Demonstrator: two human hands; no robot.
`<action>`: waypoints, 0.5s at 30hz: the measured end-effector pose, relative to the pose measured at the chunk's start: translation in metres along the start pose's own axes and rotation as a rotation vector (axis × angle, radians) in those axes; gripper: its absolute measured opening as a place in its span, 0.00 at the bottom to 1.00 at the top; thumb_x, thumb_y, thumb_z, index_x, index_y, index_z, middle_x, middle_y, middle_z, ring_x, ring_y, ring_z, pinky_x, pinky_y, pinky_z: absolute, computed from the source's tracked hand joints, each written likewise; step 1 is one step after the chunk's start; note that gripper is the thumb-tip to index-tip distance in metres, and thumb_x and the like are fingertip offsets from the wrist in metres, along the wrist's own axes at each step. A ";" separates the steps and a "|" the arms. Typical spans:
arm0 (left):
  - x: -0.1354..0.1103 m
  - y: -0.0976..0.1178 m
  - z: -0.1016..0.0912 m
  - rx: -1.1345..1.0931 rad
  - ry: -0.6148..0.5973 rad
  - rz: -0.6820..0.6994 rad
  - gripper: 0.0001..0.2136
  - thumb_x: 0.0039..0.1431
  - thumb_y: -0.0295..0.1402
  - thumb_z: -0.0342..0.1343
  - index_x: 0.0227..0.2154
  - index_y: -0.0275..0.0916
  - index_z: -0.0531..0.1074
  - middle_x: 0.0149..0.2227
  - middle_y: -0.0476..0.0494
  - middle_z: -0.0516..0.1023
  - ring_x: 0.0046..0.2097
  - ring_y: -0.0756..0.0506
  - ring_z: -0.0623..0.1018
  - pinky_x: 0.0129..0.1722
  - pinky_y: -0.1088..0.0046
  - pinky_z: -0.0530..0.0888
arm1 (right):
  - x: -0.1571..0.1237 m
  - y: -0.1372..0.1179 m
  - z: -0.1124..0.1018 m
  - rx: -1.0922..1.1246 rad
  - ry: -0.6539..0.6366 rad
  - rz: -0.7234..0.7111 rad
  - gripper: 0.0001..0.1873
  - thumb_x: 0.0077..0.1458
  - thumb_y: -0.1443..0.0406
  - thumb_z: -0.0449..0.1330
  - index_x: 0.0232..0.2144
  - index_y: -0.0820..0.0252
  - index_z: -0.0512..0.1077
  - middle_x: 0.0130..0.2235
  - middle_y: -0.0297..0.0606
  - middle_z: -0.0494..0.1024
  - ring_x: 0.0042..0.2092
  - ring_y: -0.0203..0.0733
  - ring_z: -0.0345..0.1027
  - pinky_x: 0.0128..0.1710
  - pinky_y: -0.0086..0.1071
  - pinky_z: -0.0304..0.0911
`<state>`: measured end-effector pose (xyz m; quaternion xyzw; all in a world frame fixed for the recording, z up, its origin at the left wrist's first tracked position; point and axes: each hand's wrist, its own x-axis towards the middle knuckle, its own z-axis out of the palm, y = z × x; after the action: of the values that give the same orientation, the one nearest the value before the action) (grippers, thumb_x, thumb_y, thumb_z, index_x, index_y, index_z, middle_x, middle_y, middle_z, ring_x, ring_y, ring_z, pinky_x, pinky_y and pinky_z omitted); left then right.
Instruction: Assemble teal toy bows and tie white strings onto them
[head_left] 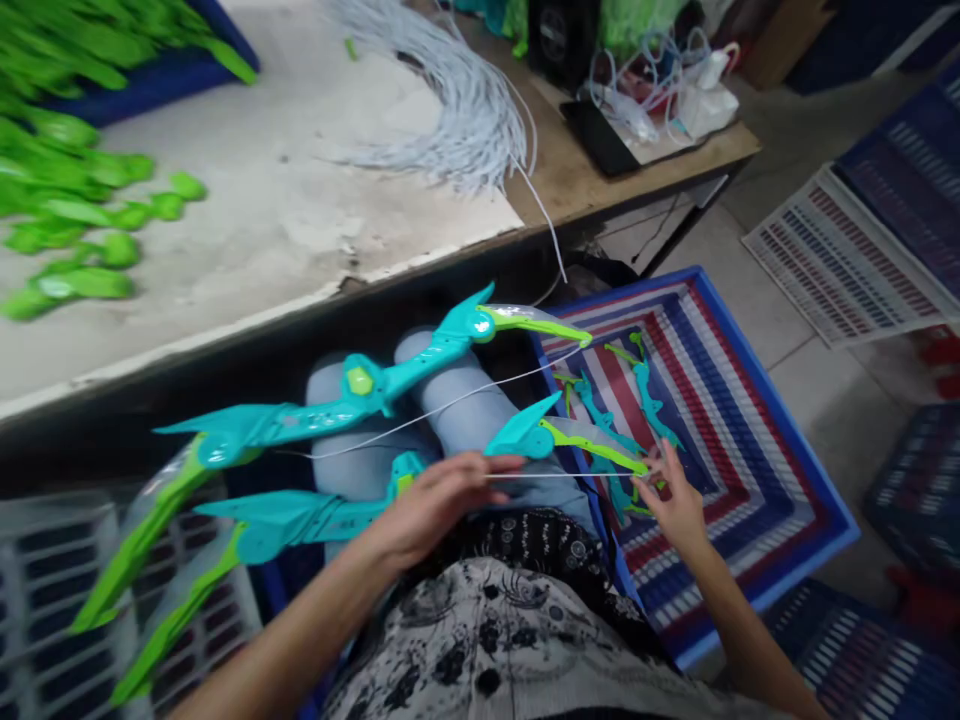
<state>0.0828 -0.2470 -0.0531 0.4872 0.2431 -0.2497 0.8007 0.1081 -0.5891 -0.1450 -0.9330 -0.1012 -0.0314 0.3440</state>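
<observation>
Across my lap lie two teal-and-lime toy bows. The nearer toy bow (pixel 300 525) is partly covered by my left hand (pixel 442 500), whose fingers are closed at a taut white string (pixel 562 476). That string runs right to the bow's lime tip, where my right hand (pixel 679 505) pinches the tip and the string end. Exactly how the string sits at the tip is hidden by my fingers. The farther toy bow (pixel 315 415) rests on my knees, untouched, its white string (pixel 450 402) hanging slack between tip and body.
A striped blue-rimmed basket (pixel 780 430) at my right holds several bows (pixel 649 395). On the worktable (pixel 300 220) lie a bundle of white strings (pixel 472 120) and lime parts (pixel 82 220), beside a blue bin (pixel 150 95). A dark phone-like slab (pixel 600 137) lies farther right.
</observation>
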 end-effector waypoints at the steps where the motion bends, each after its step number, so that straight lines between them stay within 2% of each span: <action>1: -0.025 0.013 -0.023 -0.072 0.144 0.053 0.14 0.39 0.38 0.66 0.16 0.39 0.66 0.39 0.46 0.81 0.50 0.38 0.74 0.46 0.61 0.73 | 0.004 0.001 -0.001 -0.017 -0.015 -0.013 0.37 0.56 0.54 0.60 0.64 0.51 0.54 0.40 0.38 0.80 0.31 0.43 0.74 0.36 0.38 0.72; 3: -0.077 0.026 -0.063 -0.200 0.503 0.191 0.13 0.40 0.36 0.65 0.15 0.41 0.64 0.26 0.54 0.78 0.46 0.41 0.75 0.50 0.59 0.70 | 0.012 0.004 -0.001 -0.046 -0.038 -0.038 0.35 0.56 0.52 0.59 0.63 0.52 0.57 0.40 0.39 0.80 0.32 0.44 0.75 0.36 0.38 0.72; 5: -0.124 0.022 -0.092 -0.329 0.835 0.339 0.14 0.42 0.35 0.62 0.14 0.41 0.60 0.17 0.57 0.69 0.34 0.47 0.72 0.50 0.57 0.70 | 0.020 0.006 -0.004 -0.077 -0.063 -0.057 0.34 0.56 0.50 0.57 0.62 0.53 0.60 0.39 0.40 0.80 0.32 0.44 0.75 0.34 0.37 0.72; 6: -0.143 0.014 -0.101 -0.395 0.938 0.403 0.15 0.42 0.35 0.62 0.14 0.40 0.59 0.15 0.56 0.64 0.29 0.49 0.68 0.49 0.56 0.71 | 0.025 0.007 -0.007 -0.100 -0.091 -0.067 0.33 0.56 0.49 0.57 0.61 0.54 0.61 0.38 0.39 0.80 0.31 0.44 0.75 0.33 0.36 0.72; 7: -0.159 0.003 -0.106 -0.449 0.984 0.442 0.16 0.41 0.35 0.63 0.14 0.40 0.59 0.15 0.56 0.62 0.27 0.50 0.65 0.47 0.57 0.72 | 0.031 0.007 -0.011 -0.133 -0.125 -0.085 0.33 0.57 0.48 0.55 0.59 0.55 0.63 0.37 0.39 0.80 0.30 0.43 0.75 0.32 0.36 0.71; 9: -0.177 -0.022 -0.105 -0.491 0.944 0.449 0.16 0.38 0.36 0.66 0.14 0.39 0.62 0.16 0.55 0.64 0.26 0.50 0.65 0.44 0.60 0.73 | 0.046 -0.001 -0.020 -0.224 -0.192 -0.183 0.31 0.57 0.45 0.52 0.55 0.57 0.68 0.36 0.39 0.80 0.32 0.44 0.75 0.33 0.37 0.71; 11: -0.177 -0.045 -0.093 -0.486 0.863 0.419 0.17 0.34 0.39 0.71 0.15 0.38 0.67 0.20 0.52 0.69 0.29 0.48 0.71 0.42 0.63 0.74 | 0.064 -0.023 -0.024 -0.292 -0.202 -0.363 0.30 0.58 0.44 0.51 0.49 0.59 0.71 0.38 0.42 0.79 0.37 0.49 0.74 0.37 0.41 0.70; 13: -0.166 -0.060 -0.076 -0.507 0.807 0.394 0.18 0.30 0.42 0.73 0.18 0.36 0.72 0.23 0.48 0.74 0.33 0.44 0.76 0.42 0.64 0.74 | 0.080 -0.065 -0.015 -0.268 -0.144 -0.563 0.26 0.58 0.47 0.53 0.46 0.60 0.72 0.41 0.45 0.78 0.42 0.51 0.72 0.42 0.44 0.69; 15: -0.150 -0.069 -0.062 -0.578 0.758 0.392 0.20 0.28 0.41 0.75 0.23 0.36 0.75 0.24 0.46 0.77 0.35 0.42 0.79 0.45 0.64 0.73 | 0.086 -0.123 0.013 -0.145 -0.126 -0.752 0.18 0.60 0.55 0.55 0.47 0.59 0.71 0.42 0.45 0.77 0.44 0.50 0.71 0.45 0.43 0.67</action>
<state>-0.0838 -0.1943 -0.0283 0.3388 0.4795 0.1762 0.7901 0.1659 -0.4755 -0.0659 -0.8528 -0.4547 -0.1050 0.2345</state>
